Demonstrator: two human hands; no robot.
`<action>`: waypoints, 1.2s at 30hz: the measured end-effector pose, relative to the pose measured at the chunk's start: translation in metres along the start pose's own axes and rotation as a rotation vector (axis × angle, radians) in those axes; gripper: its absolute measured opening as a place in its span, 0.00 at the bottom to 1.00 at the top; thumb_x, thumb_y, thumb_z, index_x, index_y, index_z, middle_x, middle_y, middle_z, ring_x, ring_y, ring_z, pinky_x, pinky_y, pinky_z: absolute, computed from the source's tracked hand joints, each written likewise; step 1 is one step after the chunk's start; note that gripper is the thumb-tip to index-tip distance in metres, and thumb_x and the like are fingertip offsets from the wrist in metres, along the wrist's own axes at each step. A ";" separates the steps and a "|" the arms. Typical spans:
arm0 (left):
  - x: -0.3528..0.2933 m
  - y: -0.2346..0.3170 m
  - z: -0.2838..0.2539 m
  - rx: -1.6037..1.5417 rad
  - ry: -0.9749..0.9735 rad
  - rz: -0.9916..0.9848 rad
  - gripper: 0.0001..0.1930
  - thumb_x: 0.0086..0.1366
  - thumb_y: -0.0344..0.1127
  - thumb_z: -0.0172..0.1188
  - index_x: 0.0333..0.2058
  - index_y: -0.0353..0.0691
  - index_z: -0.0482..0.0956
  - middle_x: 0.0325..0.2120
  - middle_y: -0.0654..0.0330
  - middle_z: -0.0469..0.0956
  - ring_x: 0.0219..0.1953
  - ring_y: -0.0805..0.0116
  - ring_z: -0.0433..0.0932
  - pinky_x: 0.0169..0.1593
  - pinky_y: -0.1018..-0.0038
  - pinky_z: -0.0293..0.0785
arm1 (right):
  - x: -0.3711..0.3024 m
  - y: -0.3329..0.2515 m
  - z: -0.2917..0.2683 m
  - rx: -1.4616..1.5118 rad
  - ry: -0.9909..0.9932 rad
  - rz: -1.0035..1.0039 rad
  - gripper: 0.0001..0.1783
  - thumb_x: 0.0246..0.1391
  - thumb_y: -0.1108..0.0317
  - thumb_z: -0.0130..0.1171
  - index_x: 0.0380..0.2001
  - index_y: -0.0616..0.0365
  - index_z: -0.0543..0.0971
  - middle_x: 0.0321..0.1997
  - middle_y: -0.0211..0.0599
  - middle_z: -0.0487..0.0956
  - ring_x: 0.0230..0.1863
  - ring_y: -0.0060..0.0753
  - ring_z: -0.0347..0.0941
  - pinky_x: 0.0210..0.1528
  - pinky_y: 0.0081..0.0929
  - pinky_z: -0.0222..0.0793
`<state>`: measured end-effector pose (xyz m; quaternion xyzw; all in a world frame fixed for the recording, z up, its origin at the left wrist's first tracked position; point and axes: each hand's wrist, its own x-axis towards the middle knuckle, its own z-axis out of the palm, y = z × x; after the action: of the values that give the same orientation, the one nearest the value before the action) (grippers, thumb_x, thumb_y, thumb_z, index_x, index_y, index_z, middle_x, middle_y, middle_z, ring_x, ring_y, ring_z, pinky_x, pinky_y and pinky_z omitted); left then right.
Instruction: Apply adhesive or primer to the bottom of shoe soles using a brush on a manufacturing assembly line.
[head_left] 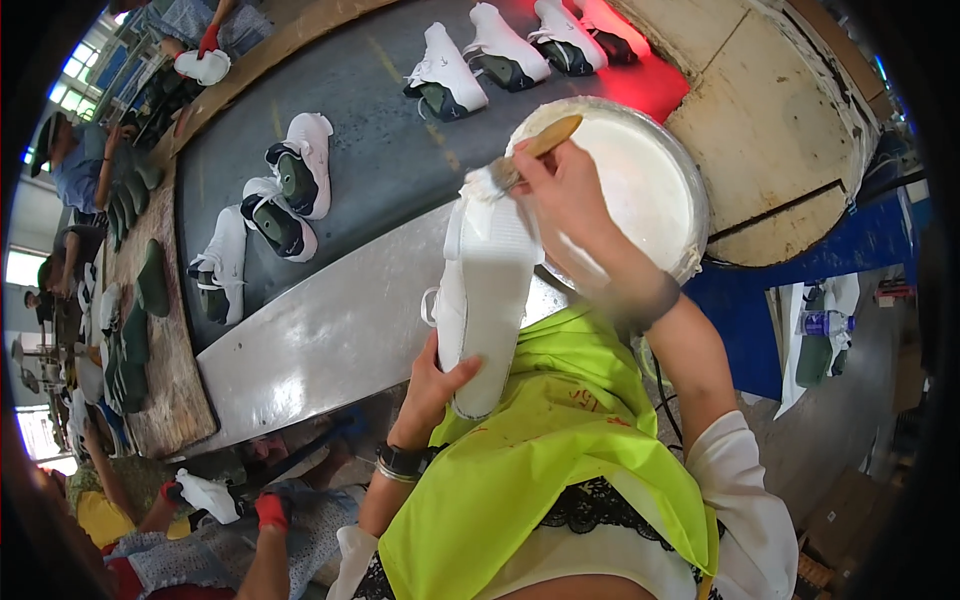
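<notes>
My left hand (436,392) grips a white shoe upper (487,300) near its lower end, with the sole side turned up toward me. In my right hand (568,195) is a wooden-handled brush (545,137). Its bristles, loaded with white paste, touch the far end of the shoe upper. Right beside that hand stands a large round basin (640,170) of creamy white liquid, its rim crusted with dried residue.
White shoe uppers with dark insides (445,75) stand on the dark conveyor belt (370,130), several toward the far right and others at left. A metal ledge (310,370) edges the belt. Dark green soles (152,280) lie on a wooden board. Co-workers, one in red gloves (270,510), sit at left.
</notes>
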<state>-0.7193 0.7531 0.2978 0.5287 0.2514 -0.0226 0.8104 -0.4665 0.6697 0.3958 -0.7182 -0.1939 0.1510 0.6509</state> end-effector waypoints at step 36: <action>0.004 -0.003 0.005 0.033 0.137 0.039 0.36 0.51 0.38 0.70 0.55 0.32 0.64 0.45 0.53 0.74 0.44 0.67 0.74 0.47 0.71 0.72 | -0.069 -0.025 0.045 -0.615 -0.080 -0.169 0.12 0.54 0.68 0.56 0.36 0.69 0.75 0.26 0.49 0.79 0.28 0.45 0.78 0.33 0.33 0.71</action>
<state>-0.7143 0.7484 0.2950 0.5469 0.2956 0.0255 0.7828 -0.5502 0.6781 0.4129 -0.8561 -0.3148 0.0591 0.4056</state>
